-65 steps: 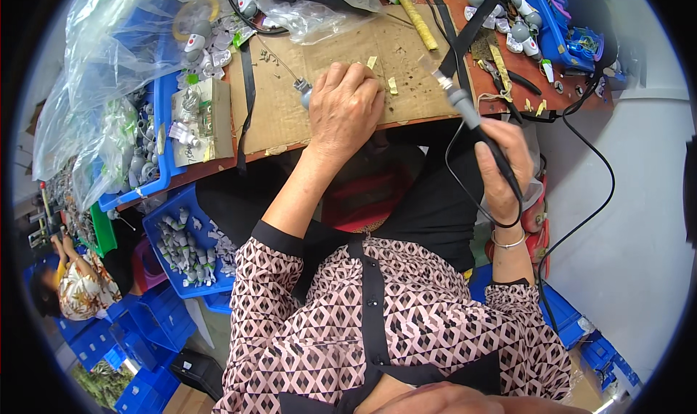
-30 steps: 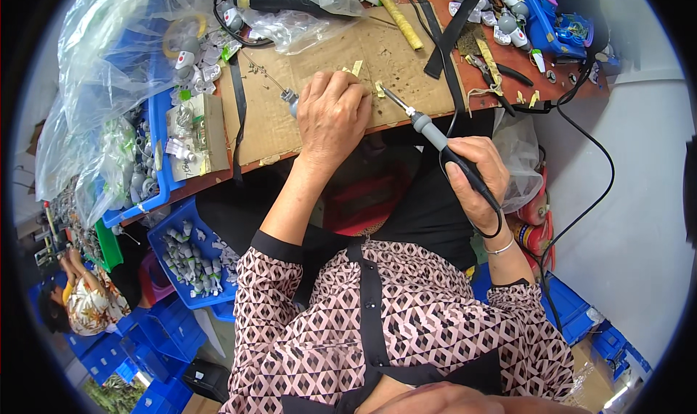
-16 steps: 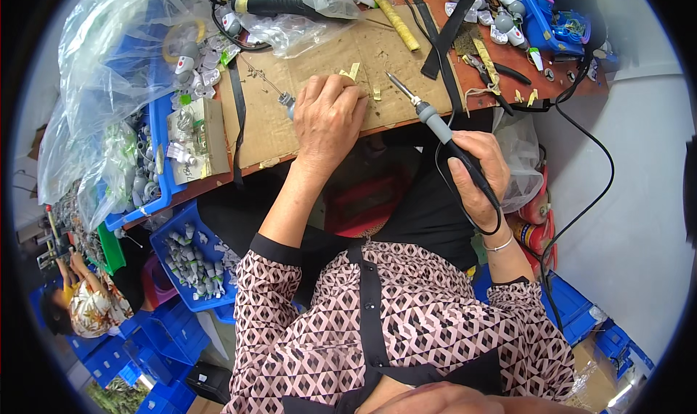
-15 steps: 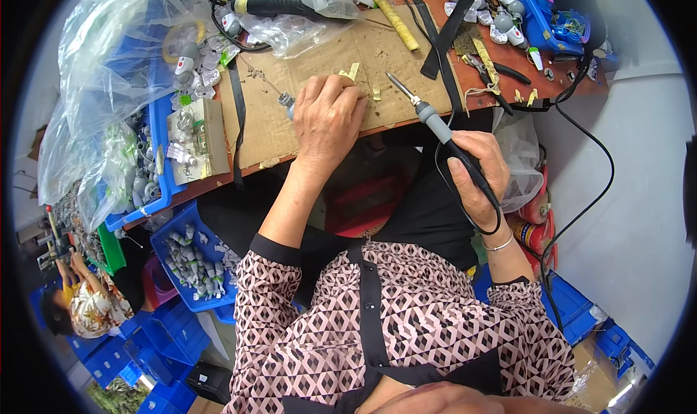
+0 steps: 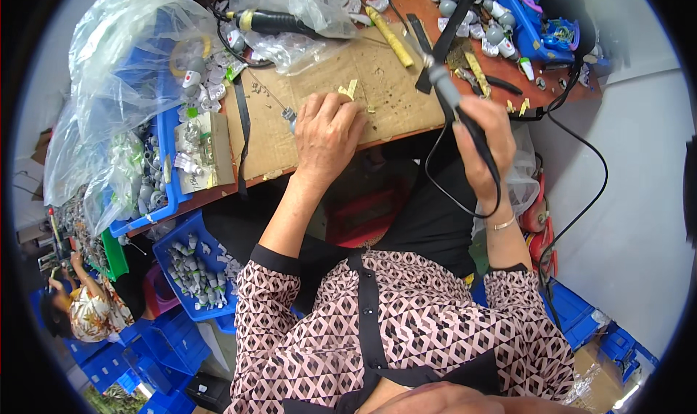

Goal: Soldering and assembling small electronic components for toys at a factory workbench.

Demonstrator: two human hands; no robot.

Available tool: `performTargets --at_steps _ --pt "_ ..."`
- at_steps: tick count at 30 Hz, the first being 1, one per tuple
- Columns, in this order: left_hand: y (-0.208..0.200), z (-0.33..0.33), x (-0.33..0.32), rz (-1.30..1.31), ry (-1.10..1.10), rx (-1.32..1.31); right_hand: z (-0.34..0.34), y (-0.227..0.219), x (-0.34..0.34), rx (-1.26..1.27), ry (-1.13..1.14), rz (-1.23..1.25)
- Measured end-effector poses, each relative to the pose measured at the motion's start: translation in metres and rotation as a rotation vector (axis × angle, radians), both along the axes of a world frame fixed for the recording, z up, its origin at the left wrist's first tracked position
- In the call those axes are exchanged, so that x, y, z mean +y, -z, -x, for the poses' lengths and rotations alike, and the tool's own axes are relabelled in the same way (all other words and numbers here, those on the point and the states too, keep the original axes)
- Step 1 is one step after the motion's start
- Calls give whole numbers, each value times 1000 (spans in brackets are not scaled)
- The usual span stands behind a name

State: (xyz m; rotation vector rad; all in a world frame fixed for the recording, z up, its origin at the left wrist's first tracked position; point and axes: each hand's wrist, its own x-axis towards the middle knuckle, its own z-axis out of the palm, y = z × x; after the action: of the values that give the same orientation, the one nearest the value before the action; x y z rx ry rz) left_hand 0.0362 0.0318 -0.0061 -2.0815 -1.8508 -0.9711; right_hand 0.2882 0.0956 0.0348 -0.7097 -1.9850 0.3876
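My left hand (image 5: 330, 134) rests on the cardboard sheet (image 5: 272, 149), its fingers closed round a small grey part (image 5: 289, 115) with thin wire leads. Most of that part is hidden under the hand. My right hand (image 5: 488, 138) grips a soldering iron (image 5: 446, 87) with a black handle and grey sleeve. The iron's tip is smeared by motion and points up and away, near a black strap (image 5: 425, 51). Yellow strips (image 5: 348, 90) lie just beyond my left fingertips.
A yellow-wrapped stick (image 5: 390, 38) and a second black-handled tool (image 5: 279, 23) lie at the far side. Pliers (image 5: 501, 85) are at the right. Blue bins (image 5: 168, 141) of grey parts, plastic bags (image 5: 131, 43) and a beige block (image 5: 214, 156) stand left. The iron's cord (image 5: 602, 171) hangs right.
My right hand has moved up and away with the soldering iron, whose tip has swung toward the far strap. My left hand stays on the grey part. The view has shifted slightly.
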Motion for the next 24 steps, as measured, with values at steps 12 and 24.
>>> performTargets --at_steps 12,24 --pt "-4 20 -18 57 -13 35 109 6 220 -257 91 -375" --pt "-4 51 -32 100 101 -80 119 26 276 -645 -17 -541"
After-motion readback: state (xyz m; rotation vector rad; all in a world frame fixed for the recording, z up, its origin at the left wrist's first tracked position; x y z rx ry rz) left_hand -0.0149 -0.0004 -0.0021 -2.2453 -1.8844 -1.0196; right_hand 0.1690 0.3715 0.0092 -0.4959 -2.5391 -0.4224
